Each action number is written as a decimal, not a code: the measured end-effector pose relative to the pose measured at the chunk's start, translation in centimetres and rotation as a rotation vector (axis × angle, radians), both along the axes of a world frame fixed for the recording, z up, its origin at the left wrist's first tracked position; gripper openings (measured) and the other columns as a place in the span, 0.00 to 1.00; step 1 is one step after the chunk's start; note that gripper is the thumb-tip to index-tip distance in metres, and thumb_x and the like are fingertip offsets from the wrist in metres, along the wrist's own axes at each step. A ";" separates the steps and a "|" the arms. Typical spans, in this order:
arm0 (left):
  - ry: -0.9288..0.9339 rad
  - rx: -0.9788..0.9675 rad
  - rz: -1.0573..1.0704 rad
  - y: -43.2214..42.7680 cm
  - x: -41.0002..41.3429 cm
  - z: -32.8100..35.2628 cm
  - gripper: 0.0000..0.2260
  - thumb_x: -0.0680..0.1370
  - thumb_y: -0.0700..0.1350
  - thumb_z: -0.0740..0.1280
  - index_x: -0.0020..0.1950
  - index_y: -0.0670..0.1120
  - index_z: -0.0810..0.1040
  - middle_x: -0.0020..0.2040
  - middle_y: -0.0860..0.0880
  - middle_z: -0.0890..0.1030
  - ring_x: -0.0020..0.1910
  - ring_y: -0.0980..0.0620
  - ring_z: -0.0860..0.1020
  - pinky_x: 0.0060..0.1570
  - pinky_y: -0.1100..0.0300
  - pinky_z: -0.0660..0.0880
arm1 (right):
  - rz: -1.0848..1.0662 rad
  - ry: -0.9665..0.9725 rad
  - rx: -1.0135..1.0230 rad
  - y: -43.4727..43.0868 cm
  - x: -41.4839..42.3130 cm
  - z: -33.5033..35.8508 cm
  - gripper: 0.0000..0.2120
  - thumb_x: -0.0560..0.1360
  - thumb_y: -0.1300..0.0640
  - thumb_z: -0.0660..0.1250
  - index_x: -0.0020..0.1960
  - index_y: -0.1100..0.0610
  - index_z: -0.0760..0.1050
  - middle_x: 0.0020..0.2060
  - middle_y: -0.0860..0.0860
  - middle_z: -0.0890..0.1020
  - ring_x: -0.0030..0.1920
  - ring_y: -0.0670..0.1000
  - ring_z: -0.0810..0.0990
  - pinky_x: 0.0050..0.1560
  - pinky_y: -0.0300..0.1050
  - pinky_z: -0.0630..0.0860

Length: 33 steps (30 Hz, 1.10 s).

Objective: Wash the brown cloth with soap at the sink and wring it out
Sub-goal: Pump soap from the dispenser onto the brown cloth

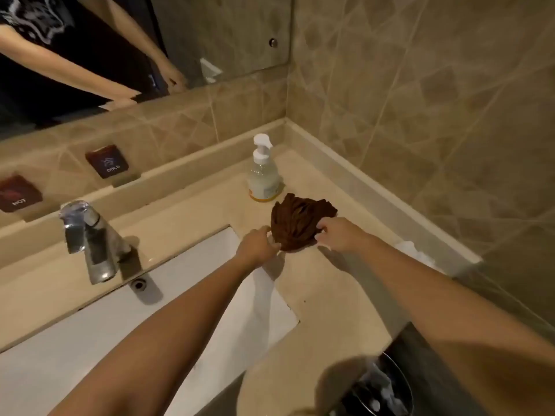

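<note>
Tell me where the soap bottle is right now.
The soap bottle stands on the counter near the back right corner, just behind the brown cloth.

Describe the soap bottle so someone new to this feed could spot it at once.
Start at the white sink basin and follow the beige countertop to the back corner where the two tiled walls meet. There stands the soap bottle, just behind the bunched brown cloth that the left hand and right hand are touching. It is the only upright container there: clear, pale liquid, white pump top.
</note>
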<state>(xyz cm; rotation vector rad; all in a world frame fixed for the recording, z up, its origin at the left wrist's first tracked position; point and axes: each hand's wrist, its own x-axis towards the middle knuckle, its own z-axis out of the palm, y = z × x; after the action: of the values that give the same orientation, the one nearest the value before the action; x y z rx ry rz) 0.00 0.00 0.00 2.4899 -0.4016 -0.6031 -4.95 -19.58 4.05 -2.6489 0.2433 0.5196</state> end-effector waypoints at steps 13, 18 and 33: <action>0.133 -0.213 0.465 -4.5 3.5 -0.7 0.12 0.73 0.45 0.70 0.52 0.40 0.76 0.45 0.45 0.80 0.48 0.45 0.78 0.46 0.55 0.73 | 0.254 -0.246 -0.361 -0.5 8.3 -3.8 0.17 0.77 0.50 0.62 0.63 0.53 0.70 0.58 0.53 0.75 0.61 0.58 0.68 0.57 0.53 0.64; 0.255 -0.464 0.688 -4.4 4.2 0.5 0.06 0.72 0.37 0.65 0.44 0.44 0.69 0.41 0.47 0.75 0.41 0.49 0.74 0.44 0.53 0.72 | 0.202 -0.209 -0.147 -2.0 10.6 -5.5 0.09 0.75 0.52 0.60 0.36 0.46 0.67 0.45 0.51 0.78 0.51 0.59 0.73 0.48 0.51 0.68; 0.459 -1.152 0.764 -3.0 7.9 6.2 0.12 0.80 0.44 0.62 0.58 0.41 0.79 0.54 0.42 0.84 0.50 0.47 0.82 0.48 0.60 0.80 | 0.203 -0.268 0.477 3.9 22.9 7.6 0.21 0.80 0.47 0.52 0.44 0.58 0.78 0.37 0.50 0.78 0.41 0.50 0.75 0.44 0.44 0.68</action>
<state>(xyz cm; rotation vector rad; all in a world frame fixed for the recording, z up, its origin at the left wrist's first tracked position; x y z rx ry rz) 7.86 -3.04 6.25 1.1861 0.3227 -0.4036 17.93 -15.65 11.63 -2.2470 -0.2100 0.2390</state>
